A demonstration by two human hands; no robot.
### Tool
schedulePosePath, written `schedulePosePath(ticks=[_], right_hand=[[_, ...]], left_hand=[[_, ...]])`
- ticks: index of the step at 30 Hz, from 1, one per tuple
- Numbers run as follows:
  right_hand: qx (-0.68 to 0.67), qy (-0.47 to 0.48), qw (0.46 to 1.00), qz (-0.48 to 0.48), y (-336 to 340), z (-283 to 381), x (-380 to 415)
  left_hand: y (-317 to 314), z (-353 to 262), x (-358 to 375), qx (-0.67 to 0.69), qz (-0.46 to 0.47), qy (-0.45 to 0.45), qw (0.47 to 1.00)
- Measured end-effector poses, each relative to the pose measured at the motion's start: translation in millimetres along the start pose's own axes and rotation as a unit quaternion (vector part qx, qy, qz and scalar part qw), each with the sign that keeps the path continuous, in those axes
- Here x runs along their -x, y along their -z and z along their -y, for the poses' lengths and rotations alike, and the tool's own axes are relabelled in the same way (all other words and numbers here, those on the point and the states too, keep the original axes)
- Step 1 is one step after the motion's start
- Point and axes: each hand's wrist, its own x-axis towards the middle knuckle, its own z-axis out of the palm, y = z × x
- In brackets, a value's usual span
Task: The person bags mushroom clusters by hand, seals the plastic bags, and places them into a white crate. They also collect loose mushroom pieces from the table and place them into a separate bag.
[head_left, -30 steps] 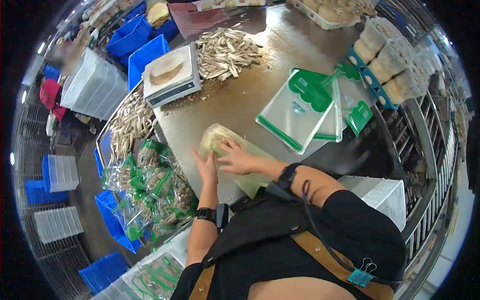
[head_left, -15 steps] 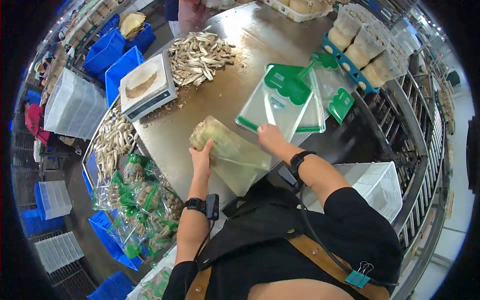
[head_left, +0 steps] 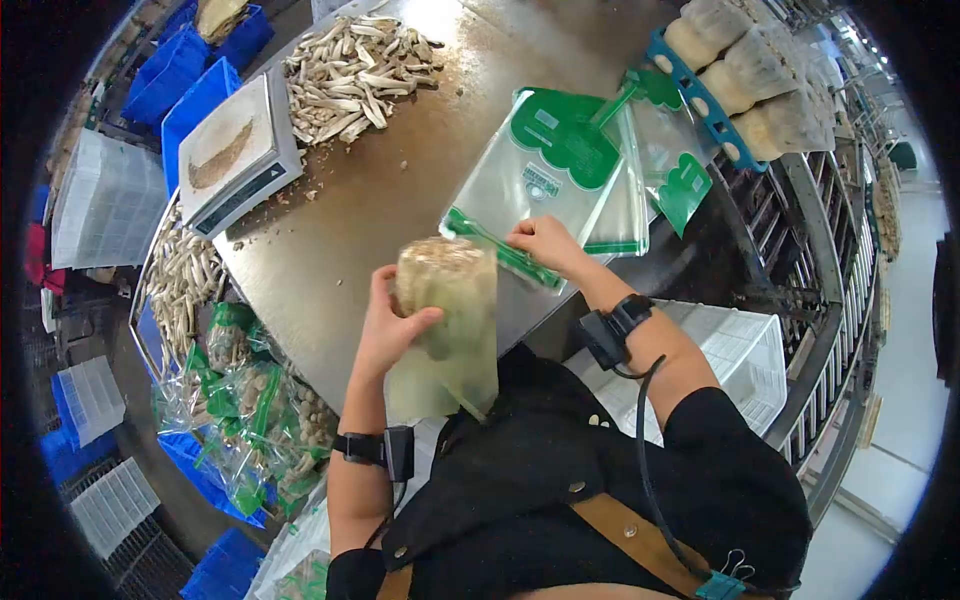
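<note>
My left hand [head_left: 392, 335] is closed around a yellowish, cloudy plastic bag [head_left: 445, 375], held upright near my body. Its upper end looks brownish and speckled; what is inside is too blurred to tell. My right hand [head_left: 548, 245] pinches the near edge of the top bag in a stack of clear plastic bags with green print [head_left: 570, 140]. That green-striped edge [head_left: 500, 250] is lifted and folded up from the stack. The stack lies flat on the metal table [head_left: 330, 230].
At the table's left stand a scale [head_left: 240, 165] and a heap of long pale mushrooms [head_left: 360, 75]. Filled mushroom bags [head_left: 250, 395] lie below it. A white basket [head_left: 735, 365] is at my right, under a blue tray [head_left: 705, 100] of mushroom blocks.
My left hand has turned the yellowish bag from slanted to upright and nearer my body. My right hand has raised the edge of the top clear bag. The view has shifted.
</note>
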Motion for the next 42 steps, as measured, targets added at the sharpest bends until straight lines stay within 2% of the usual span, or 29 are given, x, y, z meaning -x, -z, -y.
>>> schedulePosePath(ticks=[1,3,5,7,10,13,15,16,17,19,20,23,24,26,29,31,32,34,35,37,39,40,41,42], right_hand=[[0.0,-0.005,1.0,0.002,3.8,2.2,-0.2],[0.002,0.055,0.998,0.013,10.0,9.4,0.5],[-0.003,0.061,0.998,0.003,13.8,14.8,0.8],[-0.008,0.074,0.997,-0.006,19.6,22.9,4.7],[-0.029,0.12,0.992,-0.028,26.6,39.8,22.4],[-0.007,0.176,0.982,-0.074,17.8,56.5,34.3],[0.073,0.294,0.943,-0.141,8.0,64.0,37.1],[0.145,0.323,0.916,-0.187,8.3,70.3,47.0],[0.146,0.328,0.915,-0.187,6.8,72.6,51.3],[0.208,0.386,0.876,-0.201,3.2,76.1,61.1],[0.209,0.387,0.876,-0.198,0.8,79.0,67.4],[0.281,0.402,0.854,-0.173,5.3,96.7,80.8],[0.289,0.398,0.85,-0.186,12.8,97.9,92.3],[0.299,0.401,0.843,-0.199,12.4,103.0,103.5],[0.235,0.454,0.825,-0.239,-0.3,114.9,110.8],[0.198,0.385,0.865,-0.255,-1.3,134.1,110.0],[0.2,0.39,0.861,-0.257,0.3,141.3,109.8],[0.264,0.334,0.879,-0.216,-0.7,150.0,112.6],[0.267,0.335,0.878,-0.215,-3.5,152.6,115.2],[0.383,0.407,0.81,-0.179,-9.5,159.1,119.3],[0.386,0.455,0.783,-0.175,-13.7,156.6,137.0],[0.385,0.496,0.759,-0.171,-14.7,153.6,145.9],[0.386,0.502,0.756,-0.169,-12.6,150.1,151.3],[0.358,0.485,0.775,-0.19,-8.0,146.2,153.7]], left_hand=[[-7.0,2.4,-5.4,0.002,0.002,0.005,1.0],[-18.9,7.6,-15.0,0.005,0.049,-0.008,0.999],[-30.8,4.6,-18.9,0.03,0.042,-0.01,0.999],[-37.6,-2.6,-24.1,-0.077,0.045,-0.013,0.996],[-44.1,12.4,-37.0,-0.049,0.076,-0.011,0.996],[-49.1,12.6,-40.9,-0.086,0.041,-0.02,0.995],[-51.1,7.2,-35.1,-0.1,0.023,-0.059,0.993],[-52.0,4.8,-32.1,-0.115,0.008,-0.094,0.989],[-53.6,3.4,-29.5,-0.114,0.004,-0.097,0.989],[-62.5,2.8,-23.0,-0.241,-0.03,-0.184,0.952],[-69.6,2.5,-20.7,-0.217,-0.026,-0.149,0.964],[-73.0,-11.6,-0.6,-0.252,-0.049,-0.152,0.955],[-68.4,-11.1,5.2,-0.251,-0.054,-0.157,0.954],[-59.2,-7.0,16.7,-0.144,-0.091,-0.175,0.97],[-63.1,-10.8,26.1,-0.154,-0.082,-0.205,0.963],[-63.9,-14.9,40.7,-0.179,-0.095,-0.246,0.948],[-63.5,-17.3,47.1,-0.205,-0.106,-0.277,0.933],[-64.2,-25.3,62.5,-0.224,-0.105,-0.257,0.934],[-64.7,-27.9,70.2,-0.243,-0.1,-0.233,0.936],[-62.8,-18.5,69.9,-0.205,-0.127,-0.257,0.936],[-53.9,-10.3,73.2,-0.167,-0.157,-0.281,0.932],[-46.2,-10.1,78.6,-0.076,-0.15,-0.241,0.956],[-39.4,-10.1,83.0,0.015,-0.141,-0.201,0.969],[-34.4,-10.1,84.7,0.018,-0.148,-0.206,0.967]])
